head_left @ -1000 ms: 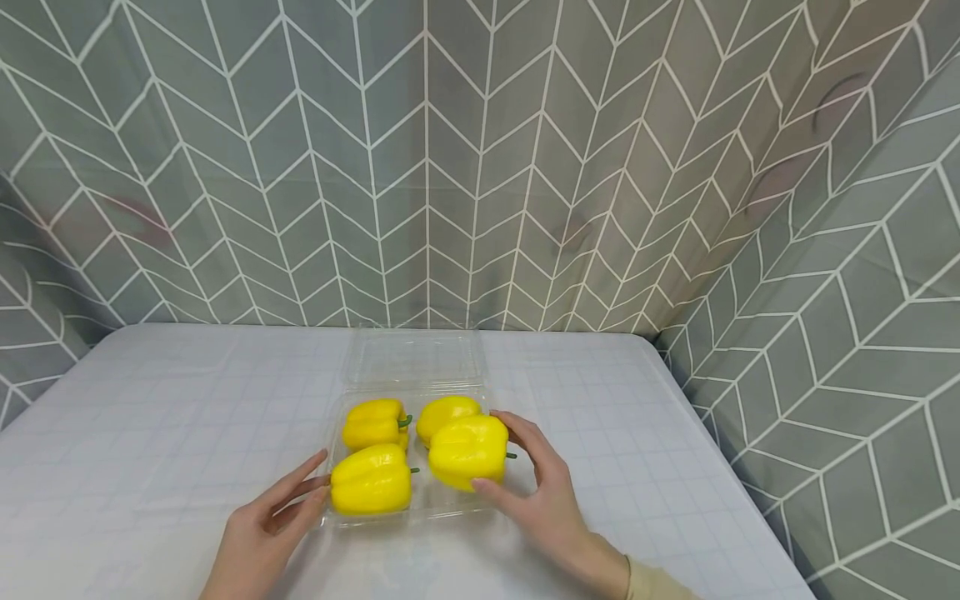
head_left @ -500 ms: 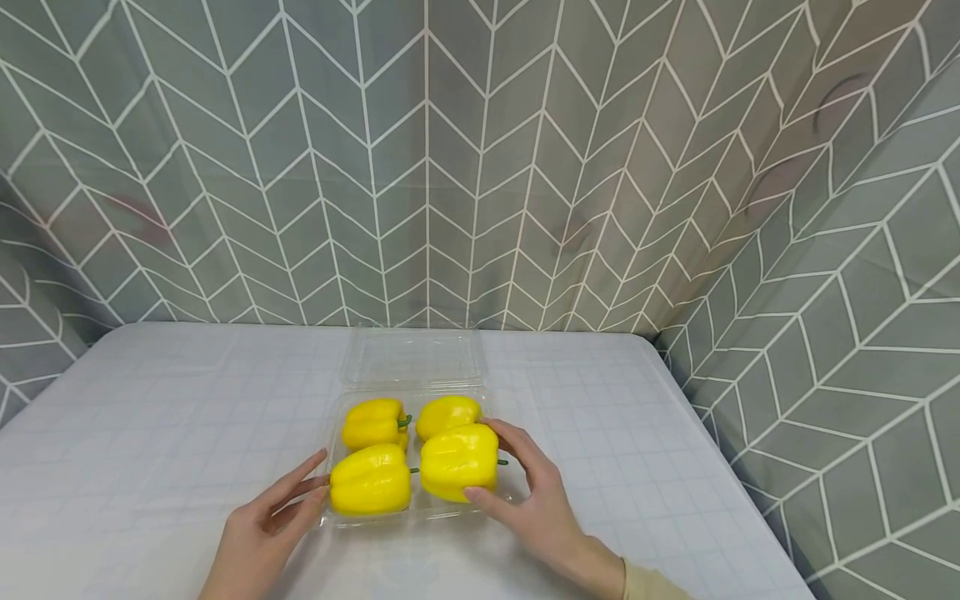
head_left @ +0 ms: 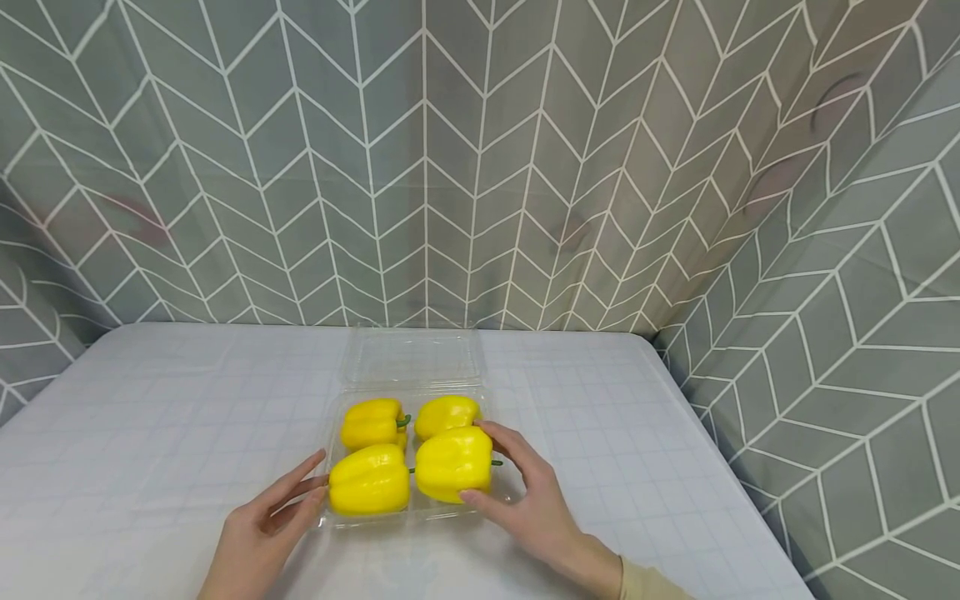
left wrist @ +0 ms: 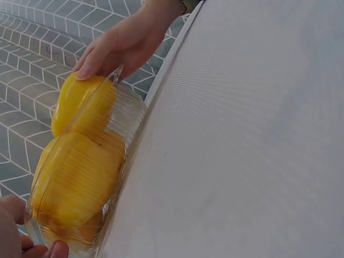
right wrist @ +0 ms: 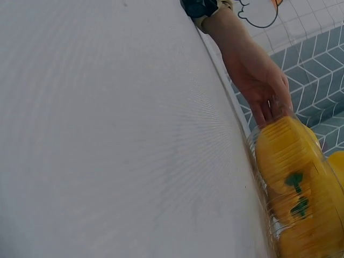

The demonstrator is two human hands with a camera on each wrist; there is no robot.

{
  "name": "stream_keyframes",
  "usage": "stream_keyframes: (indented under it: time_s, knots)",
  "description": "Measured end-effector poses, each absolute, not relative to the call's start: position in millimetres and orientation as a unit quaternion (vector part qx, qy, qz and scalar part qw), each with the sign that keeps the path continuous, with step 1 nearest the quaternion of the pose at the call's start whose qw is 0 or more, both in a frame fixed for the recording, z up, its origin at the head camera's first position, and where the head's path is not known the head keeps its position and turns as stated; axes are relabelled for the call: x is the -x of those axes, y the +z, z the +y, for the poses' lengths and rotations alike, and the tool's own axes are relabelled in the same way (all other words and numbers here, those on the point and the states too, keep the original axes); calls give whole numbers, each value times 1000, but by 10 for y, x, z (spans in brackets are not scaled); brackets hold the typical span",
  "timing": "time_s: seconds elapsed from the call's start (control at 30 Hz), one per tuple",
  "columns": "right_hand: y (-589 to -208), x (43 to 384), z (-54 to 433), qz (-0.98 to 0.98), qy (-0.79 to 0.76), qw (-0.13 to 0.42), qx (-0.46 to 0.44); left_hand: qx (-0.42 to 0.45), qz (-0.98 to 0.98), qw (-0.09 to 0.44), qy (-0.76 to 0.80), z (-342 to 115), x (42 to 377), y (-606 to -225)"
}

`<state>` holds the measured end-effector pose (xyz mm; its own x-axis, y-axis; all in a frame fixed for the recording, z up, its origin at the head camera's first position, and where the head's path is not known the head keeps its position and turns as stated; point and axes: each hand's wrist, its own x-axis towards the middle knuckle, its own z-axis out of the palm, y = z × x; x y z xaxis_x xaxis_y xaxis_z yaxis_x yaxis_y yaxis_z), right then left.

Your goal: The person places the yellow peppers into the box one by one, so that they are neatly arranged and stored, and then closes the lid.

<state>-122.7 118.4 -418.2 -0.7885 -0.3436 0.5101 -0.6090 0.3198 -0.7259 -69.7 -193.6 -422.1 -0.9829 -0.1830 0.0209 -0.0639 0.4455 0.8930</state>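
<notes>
In the head view, my right hand point(head_left: 536, 504) grips a yellow bell pepper point(head_left: 452, 462), fingers at its far side and thumb at the near side. This pepper sits in the front right of a clear plastic clamshell container point(head_left: 375, 522). The left wrist view shows its side point(left wrist: 80, 105) rising above the container's rim. My left hand point(head_left: 258, 537) holds the container's left edge, thumb at the rim and fingers lower down. Other yellow peppers fill the front left point(head_left: 369, 483), back left point(head_left: 370, 423) and back right point(head_left: 446, 414).
The container's clear lid point(head_left: 416, 358) lies folded back toward the table's far edge. A white cloth with faint grid lines covers the table point(head_left: 180, 400). Grey chevron-patterned curtains point(head_left: 450, 167) stand behind and to the right.
My right hand has moved left and down with its pepper, bringing it lower into the container's front right, beside the front left pepper. The left hand has stayed at the container's edge.
</notes>
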Motion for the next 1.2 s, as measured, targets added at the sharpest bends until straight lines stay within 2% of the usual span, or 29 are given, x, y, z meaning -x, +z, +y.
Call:
stream_keyframes:
  time_s: [0.6, 0.87, 1.2]
  knots:
    - [-4180, 1248, 1206, -792, 496, 149, -324, -81, -849, 51, -519, -1923, 696, -4215]
    - [-4197, 1245, 1195, -784, 474, 175, -360, -72, -845, 55, -527, -1932, 694, -4216]
    - [-4163, 1254, 1213, -789, 471, 163, -360, -51, -849, 87, -519, -1921, 704, -4246]
